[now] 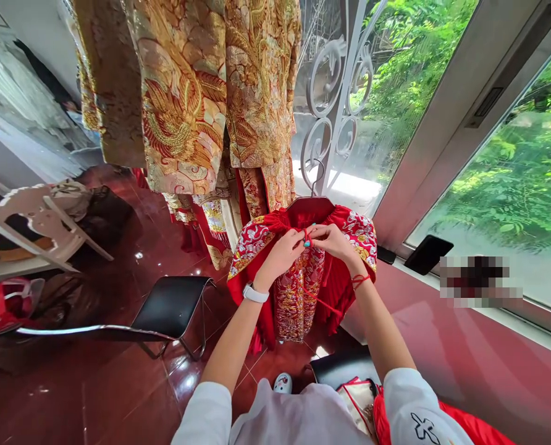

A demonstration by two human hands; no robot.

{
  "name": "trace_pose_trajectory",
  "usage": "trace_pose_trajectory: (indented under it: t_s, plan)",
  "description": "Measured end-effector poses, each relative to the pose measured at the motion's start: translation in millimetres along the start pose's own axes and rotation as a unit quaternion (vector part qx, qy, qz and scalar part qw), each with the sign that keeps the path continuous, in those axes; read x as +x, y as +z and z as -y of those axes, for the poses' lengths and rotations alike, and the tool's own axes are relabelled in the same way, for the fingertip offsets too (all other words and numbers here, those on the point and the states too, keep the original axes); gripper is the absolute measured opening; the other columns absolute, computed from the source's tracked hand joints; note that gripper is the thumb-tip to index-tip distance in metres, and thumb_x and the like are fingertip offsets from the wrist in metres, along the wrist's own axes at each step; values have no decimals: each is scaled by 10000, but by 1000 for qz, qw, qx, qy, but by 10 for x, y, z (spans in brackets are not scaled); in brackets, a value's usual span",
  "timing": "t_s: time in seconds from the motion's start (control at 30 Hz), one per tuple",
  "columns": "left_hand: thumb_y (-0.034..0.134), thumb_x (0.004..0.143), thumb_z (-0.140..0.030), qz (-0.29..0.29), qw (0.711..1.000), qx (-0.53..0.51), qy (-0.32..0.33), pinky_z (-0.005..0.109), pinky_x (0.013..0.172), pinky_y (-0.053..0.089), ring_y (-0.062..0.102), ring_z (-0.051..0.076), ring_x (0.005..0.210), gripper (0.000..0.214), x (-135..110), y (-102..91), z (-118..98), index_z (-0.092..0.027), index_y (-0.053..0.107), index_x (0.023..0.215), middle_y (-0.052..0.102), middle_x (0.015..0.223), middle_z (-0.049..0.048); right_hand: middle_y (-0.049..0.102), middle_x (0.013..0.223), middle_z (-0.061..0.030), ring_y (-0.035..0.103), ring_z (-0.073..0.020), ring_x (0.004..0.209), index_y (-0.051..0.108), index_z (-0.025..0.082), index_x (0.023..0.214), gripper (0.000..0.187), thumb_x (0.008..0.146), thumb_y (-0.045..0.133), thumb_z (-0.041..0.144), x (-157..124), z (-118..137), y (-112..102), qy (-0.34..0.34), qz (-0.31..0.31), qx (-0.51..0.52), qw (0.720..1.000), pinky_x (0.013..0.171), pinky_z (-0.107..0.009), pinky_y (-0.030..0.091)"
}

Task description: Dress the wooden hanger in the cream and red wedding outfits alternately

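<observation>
A red embroidered garment (298, 290) hangs on a dark red hanger (311, 207) in front of me. My left hand (285, 248) and my right hand (332, 240) meet at its upper middle, both pinched on a small red fastening (307, 238) at the front. A thin red cord (322, 301) trails down from there. A white watch sits on my left wrist and a red string on my right wrist.
Gold and red embroidered robes (196, 93) hang at upper left. A black stool (173, 306) stands on the red tiled floor to the left, a white chair (39, 222) beyond it. A window with a white scrolled grille (335, 99) runs along the right above a red ledge (465, 364).
</observation>
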State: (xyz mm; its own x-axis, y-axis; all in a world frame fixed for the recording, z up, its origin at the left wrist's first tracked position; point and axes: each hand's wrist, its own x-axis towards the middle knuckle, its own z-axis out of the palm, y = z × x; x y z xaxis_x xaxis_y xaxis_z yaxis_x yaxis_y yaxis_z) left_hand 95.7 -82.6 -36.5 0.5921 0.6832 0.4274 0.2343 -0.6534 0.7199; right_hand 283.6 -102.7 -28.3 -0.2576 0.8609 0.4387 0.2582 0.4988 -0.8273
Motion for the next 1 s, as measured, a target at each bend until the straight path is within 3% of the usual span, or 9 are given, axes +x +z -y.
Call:
trace_pose_trajectory:
  t_s: [0.23, 0.37, 0.53, 0.73, 0.8, 0.87, 0.93, 1.0]
  plan:
    - [525, 969, -213, -52, 997, -13, 51, 348, 951, 508, 589, 215, 1074, 264, -54, -13, 184, -214, 738, 1126, 535, 1177, 82, 685, 838, -68, 563, -185, 756, 796, 192, 869, 415, 944, 573, 534, -70, -49, 19, -28, 5, -111, 993, 748, -336, 493]
    - [604, 921, -228, -54, 997, -13, 52, 318, 841, 540, 620, 213, 1014, 157, -3, -61, 193, -209, 747, 983, 542, 1209, 92, 632, 964, -85, 614, -211, 885, 752, 203, 882, 329, 983, 518, 409, -84, -35, 54, -62, -3, -159, 985, 814, -360, 532]
    - [621, 895, -181, -91, 994, 47, 31, 334, 912, 499, 623, 221, 981, 112, 51, -72, 139, -227, 720, 870, 617, 1093, 73, 619, 1117, -123, 611, -244, 1044, 742, 212, 922, 272, 971, 478, 254, -85, -1, 106, -89, -59, -247, 963, 956, -424, 531]
    - [530, 932, -134, -88, 991, 102, 22, 364, 993, 449, 608, 239, 1051, 192, -87, -293, 319, -228, 696, 917, 640, 1112, 78, 639, 1031, -100, 606, -243, 930, 730, 216, 841, 284, 956, 499, 336, -160, -139, -331, -27, -135, -300, 944, 885, -402, 540]
    - [525, 921, -114, -75, 992, 99, 17, 363, 1003, 439, 604, 233, 1054, 197, -128, -347, 361, -228, 685, 901, 640, 1108, 70, 626, 1050, -104, 600, -235, 907, 719, 213, 812, 280, 935, 525, 372, -187, -187, -417, -20, -150, -288, 945, 867, -407, 542]
    - [531, 925, -138, -102, 993, 59, 4, 352, 995, 438, 597, 219, 1034, 162, -136, -328, 359, -222, 667, 897, 635, 1090, 65, 608, 1069, -105, 598, -223, 891, 695, 211, 809, 281, 914, 565, 438, -200, -217, -358, -10, -180, -227, 957, 807, -396, 560]
    - [560, 932, -214, -133, 990, -49, -10, 325, 931, 466, 593, 194, 959, 87, -115, -240, 330, -215, 638, 894, 629, 1039, 55, 604, 1056, -94, 602, -204, 840, 657, 217, 833, 316, 896, 587, 519, -197, -239, -182, 16, -213, -103, 971, 713, -371, 577]
    - [603, 922, -325, -127, 966, -219, -43, 289, 800, 495, 584, 166, 834, 114, -85, -130, 300, -215, 593, 896, 617, 950, 34, 620, 970, -70, 608, -184, 759, 608, 229, 832, 374, 920, 524, 582, -185, -256, 13, 49, -237, 23, 970, 637, -348, 575]
